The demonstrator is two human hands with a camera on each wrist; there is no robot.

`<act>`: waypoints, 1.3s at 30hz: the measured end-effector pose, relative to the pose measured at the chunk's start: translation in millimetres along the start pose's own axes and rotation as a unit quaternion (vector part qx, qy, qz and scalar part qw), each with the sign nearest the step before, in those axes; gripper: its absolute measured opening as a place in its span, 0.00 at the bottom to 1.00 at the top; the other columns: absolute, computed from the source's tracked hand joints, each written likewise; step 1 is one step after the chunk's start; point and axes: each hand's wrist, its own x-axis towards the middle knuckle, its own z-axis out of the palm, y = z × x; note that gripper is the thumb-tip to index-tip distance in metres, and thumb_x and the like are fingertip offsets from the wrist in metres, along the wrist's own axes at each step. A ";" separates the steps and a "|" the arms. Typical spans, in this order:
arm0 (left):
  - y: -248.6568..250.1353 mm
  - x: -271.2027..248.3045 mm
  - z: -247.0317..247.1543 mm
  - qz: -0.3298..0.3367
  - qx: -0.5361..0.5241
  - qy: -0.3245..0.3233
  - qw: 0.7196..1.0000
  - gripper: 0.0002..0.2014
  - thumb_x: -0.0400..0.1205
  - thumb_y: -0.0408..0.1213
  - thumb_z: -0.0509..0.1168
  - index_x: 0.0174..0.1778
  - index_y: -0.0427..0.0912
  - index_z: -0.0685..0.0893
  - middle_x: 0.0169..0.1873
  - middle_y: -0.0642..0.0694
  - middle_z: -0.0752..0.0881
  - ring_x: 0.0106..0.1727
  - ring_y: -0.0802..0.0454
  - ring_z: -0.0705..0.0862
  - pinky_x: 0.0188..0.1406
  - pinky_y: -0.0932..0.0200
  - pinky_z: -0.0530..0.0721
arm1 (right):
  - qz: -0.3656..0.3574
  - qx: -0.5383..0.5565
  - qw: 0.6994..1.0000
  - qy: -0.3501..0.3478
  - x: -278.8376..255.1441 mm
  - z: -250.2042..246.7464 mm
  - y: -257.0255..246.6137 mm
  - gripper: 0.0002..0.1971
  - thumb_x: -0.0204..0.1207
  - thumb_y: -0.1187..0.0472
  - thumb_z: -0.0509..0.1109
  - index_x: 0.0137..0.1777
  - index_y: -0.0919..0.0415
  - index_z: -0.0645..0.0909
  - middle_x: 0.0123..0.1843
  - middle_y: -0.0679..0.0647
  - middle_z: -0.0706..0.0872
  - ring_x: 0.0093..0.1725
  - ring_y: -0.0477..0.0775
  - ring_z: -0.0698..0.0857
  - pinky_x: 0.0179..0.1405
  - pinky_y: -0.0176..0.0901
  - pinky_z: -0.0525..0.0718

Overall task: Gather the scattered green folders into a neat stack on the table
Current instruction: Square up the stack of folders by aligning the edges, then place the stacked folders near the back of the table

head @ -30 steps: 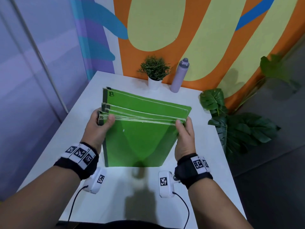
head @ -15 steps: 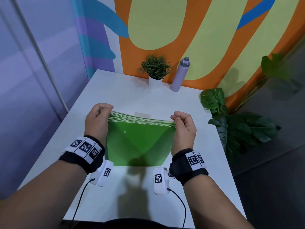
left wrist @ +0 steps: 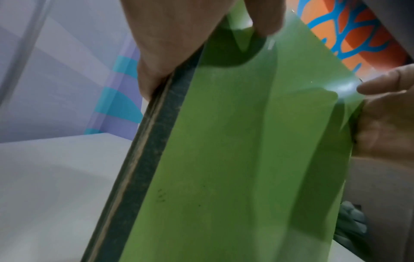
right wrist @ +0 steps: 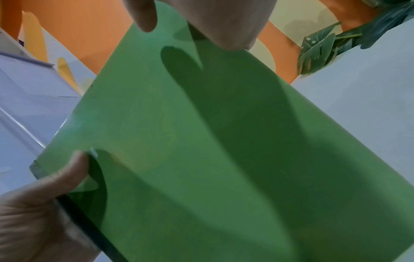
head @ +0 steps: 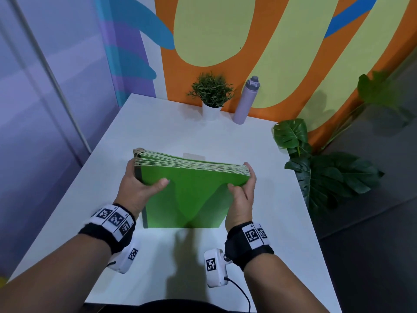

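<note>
A stack of several green folders (head: pixel 191 199) stands on its lower edge on the white table (head: pixel 180 132), leaning a little, with its top edges nearly level. My left hand (head: pixel 140 186) grips the stack's upper left side, thumb on the front cover and fingers behind. On the upper right side my right hand (head: pixel 242 195) holds it the same way. The left wrist view shows the folders (left wrist: pixel 224 159) with their dark spine edge under my left hand (left wrist: pixel 179 35). From the right wrist, the front cover of the folders (right wrist: pixel 201 141) fills the view below my right hand (right wrist: pixel 212 17).
A small potted plant (head: pixel 212 93) and a purple bottle (head: pixel 246 100) stand at the table's far edge by the painted wall. A large leafy plant (head: pixel 320 168) sits off the right edge. A pale slip (head: pixel 194 155) lies just behind the stack.
The staggered folders have been drawn together into one squared stack stood on edge. Both hands moved from the stack's top edge down to its upper sides, thumbs now on the front cover.
</note>
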 end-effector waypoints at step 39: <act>-23.3 -0.9 -7.3 -0.263 0.068 0.113 0.956 0.33 0.76 0.53 0.69 0.69 0.35 0.70 0.47 0.37 0.78 0.49 0.39 0.79 0.47 0.47 0.80 | 0.304 0.064 0.950 0.030 18.5 -41.2 58.5 0.40 0.62 0.55 0.82 0.72 0.63 0.67 0.57 0.64 0.81 0.42 0.59 0.84 0.34 0.48 0.87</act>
